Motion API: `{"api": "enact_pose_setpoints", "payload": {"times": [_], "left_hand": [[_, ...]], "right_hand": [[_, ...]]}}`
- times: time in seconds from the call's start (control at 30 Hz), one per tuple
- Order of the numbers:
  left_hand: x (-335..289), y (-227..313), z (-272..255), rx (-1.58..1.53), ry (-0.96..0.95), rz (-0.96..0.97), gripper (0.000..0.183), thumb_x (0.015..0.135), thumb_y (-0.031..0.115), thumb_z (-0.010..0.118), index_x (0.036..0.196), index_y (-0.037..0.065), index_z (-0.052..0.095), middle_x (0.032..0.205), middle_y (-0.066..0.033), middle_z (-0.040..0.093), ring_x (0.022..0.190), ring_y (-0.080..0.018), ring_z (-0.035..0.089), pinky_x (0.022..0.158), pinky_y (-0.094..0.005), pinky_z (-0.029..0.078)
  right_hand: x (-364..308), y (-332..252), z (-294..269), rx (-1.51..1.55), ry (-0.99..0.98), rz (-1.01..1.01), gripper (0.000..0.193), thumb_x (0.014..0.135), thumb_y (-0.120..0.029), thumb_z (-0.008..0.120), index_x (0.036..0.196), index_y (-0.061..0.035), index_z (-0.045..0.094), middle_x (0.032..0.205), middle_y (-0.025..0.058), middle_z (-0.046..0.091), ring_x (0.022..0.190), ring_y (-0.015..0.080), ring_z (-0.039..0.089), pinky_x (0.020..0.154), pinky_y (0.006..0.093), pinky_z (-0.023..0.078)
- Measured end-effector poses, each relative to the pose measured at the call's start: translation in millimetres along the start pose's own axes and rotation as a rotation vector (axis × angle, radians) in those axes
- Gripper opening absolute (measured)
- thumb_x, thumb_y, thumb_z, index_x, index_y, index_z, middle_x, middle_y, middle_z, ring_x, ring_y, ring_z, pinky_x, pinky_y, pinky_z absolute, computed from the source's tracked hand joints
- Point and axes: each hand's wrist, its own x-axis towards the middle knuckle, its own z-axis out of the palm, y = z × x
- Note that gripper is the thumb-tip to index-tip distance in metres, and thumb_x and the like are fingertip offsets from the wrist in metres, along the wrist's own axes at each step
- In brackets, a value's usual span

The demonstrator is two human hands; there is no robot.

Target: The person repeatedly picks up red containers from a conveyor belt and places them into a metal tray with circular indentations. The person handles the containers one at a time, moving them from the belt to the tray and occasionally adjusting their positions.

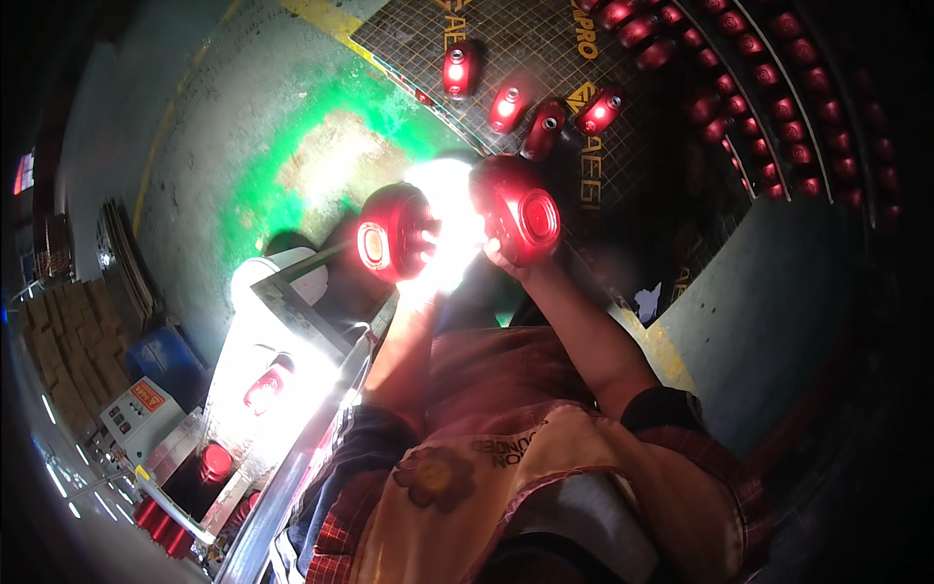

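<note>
Two glossy red metal cylinders with rounded bodies are held up in front of me, their round bases facing outward. My left hand (422, 270) has its fingers closed on the left cylinder (385, 238), partly washed out by strong glare. At the right cylinder (518, 209), my right hand (505, 259) grips the inner lower side; part of that hand is hidden. A very bright white light (446, 209) shines between the two cylinders and hides their inner ends.
Several red cylinders, including one (459, 70), stand on a dark gridded mat (409, 44); rows of them (769, 73) fill the far right. At left, a brightly lit metal machine (302, 302) holds more cylinders, near a control box (141, 420) and a blue drum (163, 362).
</note>
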Motion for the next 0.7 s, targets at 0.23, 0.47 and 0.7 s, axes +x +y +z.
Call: {"api": "enact_pose_setpoints", "payload": {"times": [0.23, 0.47, 0.7], "left_hand": [[-29.7, -3.2, -20.1, -0.035, -0.038, 0.040, 0.044, 0.090, 0.024, 0.058, 0.130, 0.007, 0.051, 0.118, -0.0137, 0.059, 0.102, -0.0264, 0.060, 0.081, -0.0392, 0.052], [-122.0, 5.9, -25.4, -0.098, 0.001, 0.006, 0.049, 0.089, 0.025, 0.061, 0.133, 0.006, 0.049, 0.123, -0.0145, 0.058, 0.106, -0.0264, 0.059, 0.085, -0.0399, 0.052], [-282.1, 17.1, -21.1, -0.568, 0.037, -0.245, 0.055, 0.088, 0.025, 0.064, 0.137, 0.005, 0.047, 0.128, -0.0154, 0.057, 0.110, -0.0263, 0.059, 0.089, -0.0405, 0.052]], "right_hand": [[13.9, 79.3, 100.2, -0.268, -0.404, 0.020, 0.049, 0.099, -0.040, 0.045, 0.137, -0.0089, 0.046, 0.132, 0.0147, 0.052, 0.124, 0.0356, 0.047, 0.107, 0.0641, 0.036], [-59.9, 83.9, 108.3, -0.261, -0.344, 0.168, 0.060, 0.091, -0.040, 0.059, 0.141, -0.0109, 0.043, 0.138, 0.0151, 0.048, 0.121, 0.0337, 0.049, 0.089, 0.0529, 0.046], [-205.8, 96.3, 77.3, -0.110, -0.218, 0.444, 0.073, 0.085, -0.044, 0.066, 0.145, -0.0128, 0.039, 0.147, 0.0158, 0.038, 0.125, 0.0345, 0.045, 0.089, 0.0507, 0.047]]}}
